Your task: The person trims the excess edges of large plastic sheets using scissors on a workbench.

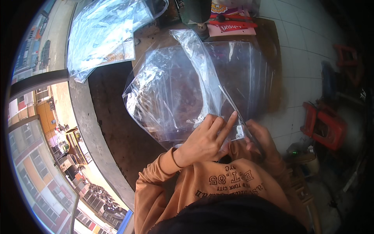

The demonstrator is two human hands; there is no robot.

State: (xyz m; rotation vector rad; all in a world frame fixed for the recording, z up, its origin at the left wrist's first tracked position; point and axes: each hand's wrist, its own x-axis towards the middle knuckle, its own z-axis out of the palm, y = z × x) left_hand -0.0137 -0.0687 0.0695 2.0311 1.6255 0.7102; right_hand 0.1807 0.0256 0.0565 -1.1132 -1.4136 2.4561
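A clear plastic sheet (171,89) lies spread over the brown table in front of me, creased and shiny. A whitish folded strip (198,58) of plastic runs down its middle toward my hands. My left hand (206,138) is closed at the near edge, its index finger stretched along the plastic and its other fingers curled. Close by on the right, my right hand (260,136) is closed round the near end of a narrow, dark-looking fold of plastic (231,100). Shadow hides part of the right fingers, and I cannot tell whether anything else is in them.
More clear plastic sheets (105,35) lie at the far left, by a concrete ledge (87,113). A dark container (193,11) and a pink package (232,29) sit at the table's far side. Red plastic stools (327,126) stand on the tiled floor (298,87) at right.
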